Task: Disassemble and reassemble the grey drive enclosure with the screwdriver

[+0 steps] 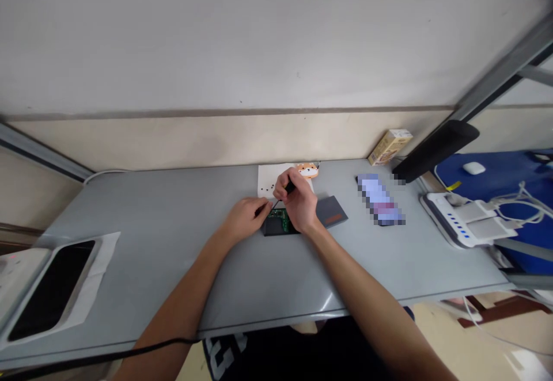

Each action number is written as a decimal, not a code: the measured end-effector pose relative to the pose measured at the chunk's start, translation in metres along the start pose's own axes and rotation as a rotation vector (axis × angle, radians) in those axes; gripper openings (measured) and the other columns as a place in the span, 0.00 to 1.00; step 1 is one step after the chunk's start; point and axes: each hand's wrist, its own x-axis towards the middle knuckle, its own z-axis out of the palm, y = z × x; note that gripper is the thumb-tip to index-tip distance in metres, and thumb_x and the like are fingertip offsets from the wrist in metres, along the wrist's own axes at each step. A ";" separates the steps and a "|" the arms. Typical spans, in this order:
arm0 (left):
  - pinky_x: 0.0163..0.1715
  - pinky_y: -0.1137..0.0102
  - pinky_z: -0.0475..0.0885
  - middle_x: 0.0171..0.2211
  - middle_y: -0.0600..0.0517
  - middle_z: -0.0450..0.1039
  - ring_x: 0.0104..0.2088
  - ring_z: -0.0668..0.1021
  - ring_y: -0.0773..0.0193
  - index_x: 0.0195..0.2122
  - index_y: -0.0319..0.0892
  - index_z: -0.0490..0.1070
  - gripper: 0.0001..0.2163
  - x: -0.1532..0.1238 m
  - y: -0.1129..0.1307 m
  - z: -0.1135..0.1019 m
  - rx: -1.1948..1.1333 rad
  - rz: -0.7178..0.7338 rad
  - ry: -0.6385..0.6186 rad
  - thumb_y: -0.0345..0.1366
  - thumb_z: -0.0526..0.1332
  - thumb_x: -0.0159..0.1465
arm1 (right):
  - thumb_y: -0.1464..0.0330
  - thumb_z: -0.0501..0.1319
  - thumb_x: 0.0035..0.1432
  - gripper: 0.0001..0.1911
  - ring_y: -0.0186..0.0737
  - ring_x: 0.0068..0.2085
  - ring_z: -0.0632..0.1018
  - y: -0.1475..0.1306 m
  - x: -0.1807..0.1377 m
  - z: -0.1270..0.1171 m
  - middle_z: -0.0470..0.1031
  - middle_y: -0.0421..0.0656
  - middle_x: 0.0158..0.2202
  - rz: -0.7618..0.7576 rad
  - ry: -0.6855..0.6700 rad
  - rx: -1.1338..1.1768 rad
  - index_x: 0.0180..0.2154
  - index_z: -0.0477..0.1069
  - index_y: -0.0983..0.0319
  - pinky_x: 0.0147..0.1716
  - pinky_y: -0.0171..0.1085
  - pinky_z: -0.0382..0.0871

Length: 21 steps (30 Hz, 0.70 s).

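Note:
In the head view, an opened dark electronic case (275,227) with a green circuit board (286,220) lies on the grey desk. My left hand (244,218) is closed at its upper left corner, thumb and fingers around the dark edge; the exact grip is partly hidden. Above the board, my right hand (299,199) is wrapped round the dark handle of a screwdriver (290,187). The thin shaft slants down left towards my left fingertips; its tip is too small to make out. Partly behind my right wrist lies a flat grey cover (332,211).
A white sheet (266,179) with several tiny dark dots and a dog-face item (307,170) lie behind my hands. Rightward are a phone (380,199), a small box (390,146), a black cylinder (436,151) and a power strip (453,220). A black-screened device (54,289) lies left.

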 end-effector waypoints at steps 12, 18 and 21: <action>0.36 0.67 0.67 0.30 0.50 0.77 0.32 0.76 0.62 0.33 0.42 0.73 0.17 0.000 0.000 0.000 -0.019 -0.026 -0.016 0.43 0.51 0.75 | 0.57 0.59 0.63 0.16 0.32 0.26 0.59 -0.002 0.001 -0.002 0.57 0.38 0.28 0.004 0.023 0.000 0.28 0.61 0.59 0.28 0.37 0.55; 0.36 0.66 0.67 0.30 0.50 0.77 0.32 0.76 0.61 0.33 0.42 0.73 0.17 -0.001 -0.001 0.001 -0.009 -0.012 -0.002 0.43 0.51 0.75 | 0.58 0.59 0.64 0.16 0.32 0.25 0.57 -0.002 0.001 -0.004 0.56 0.37 0.27 -0.011 0.004 -0.004 0.28 0.62 0.59 0.27 0.37 0.53; 0.36 0.66 0.67 0.31 0.50 0.77 0.32 0.76 0.61 0.35 0.43 0.74 0.16 -0.001 0.000 0.002 -0.024 -0.022 0.001 0.43 0.51 0.74 | 0.57 0.59 0.63 0.16 0.32 0.26 0.58 -0.003 0.000 -0.003 0.56 0.37 0.27 0.004 0.005 -0.019 0.28 0.61 0.58 0.28 0.37 0.55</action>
